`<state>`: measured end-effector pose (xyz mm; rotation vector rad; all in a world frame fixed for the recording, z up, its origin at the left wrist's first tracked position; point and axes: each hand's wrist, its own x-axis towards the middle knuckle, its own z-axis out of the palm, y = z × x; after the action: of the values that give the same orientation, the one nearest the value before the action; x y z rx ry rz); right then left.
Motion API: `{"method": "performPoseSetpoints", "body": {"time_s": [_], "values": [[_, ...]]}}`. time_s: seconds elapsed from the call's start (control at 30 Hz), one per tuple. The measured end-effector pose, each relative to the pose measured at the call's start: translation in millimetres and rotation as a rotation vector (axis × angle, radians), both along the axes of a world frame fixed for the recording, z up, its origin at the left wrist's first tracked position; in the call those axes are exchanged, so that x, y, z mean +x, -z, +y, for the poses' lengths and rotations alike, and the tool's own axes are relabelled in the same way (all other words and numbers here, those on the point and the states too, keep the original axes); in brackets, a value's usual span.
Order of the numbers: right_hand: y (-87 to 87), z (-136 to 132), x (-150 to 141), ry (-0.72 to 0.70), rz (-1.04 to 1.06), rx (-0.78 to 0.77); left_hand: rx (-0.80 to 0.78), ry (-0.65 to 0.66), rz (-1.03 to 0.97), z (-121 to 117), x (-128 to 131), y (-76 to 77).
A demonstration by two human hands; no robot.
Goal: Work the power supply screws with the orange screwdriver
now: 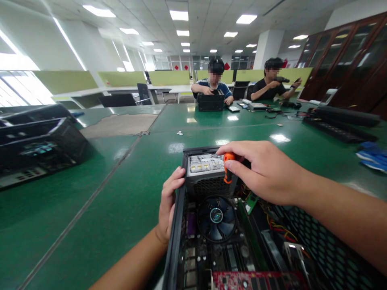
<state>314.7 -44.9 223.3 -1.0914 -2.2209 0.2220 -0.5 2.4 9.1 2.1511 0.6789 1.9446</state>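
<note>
Below the cooling fan sits a red expansion card; above it, the right hand pinches an orange-and-black screwdriver, the left hand curled against the case edge.

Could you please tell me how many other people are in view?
2: one co-worker behind a black case across the green table, and a second co-worker to the right. Others may be hidden behind the partitions.

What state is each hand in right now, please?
Left hand: fingers bent against the computer case; whether it grips cannot be told.
Right hand: closed, holding the orange-and-black handle.
</note>
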Motion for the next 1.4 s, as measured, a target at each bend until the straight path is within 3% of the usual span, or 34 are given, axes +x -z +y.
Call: {"method": "performPoseSetpoints", "body": {"time_s": [0.9, 1.17, 1.4], "values": [[-0.2, 0.7, 0.0, -0.003, -0.002, 0.023, -0.015, 0.02, 0.004, -0.4, -4.2, 5.2], [9.6, 4.4, 0.1, -0.01, 0.043, 0.026, -0.015, 0.017, -0.001, -0.9, -2.1, 3.8], [-0.2, 2.4, 2.4, 0.007, -0.002, 0.004, -0.043, 0.029, -0.018, 0.0, -4.8, 8.5]]}}
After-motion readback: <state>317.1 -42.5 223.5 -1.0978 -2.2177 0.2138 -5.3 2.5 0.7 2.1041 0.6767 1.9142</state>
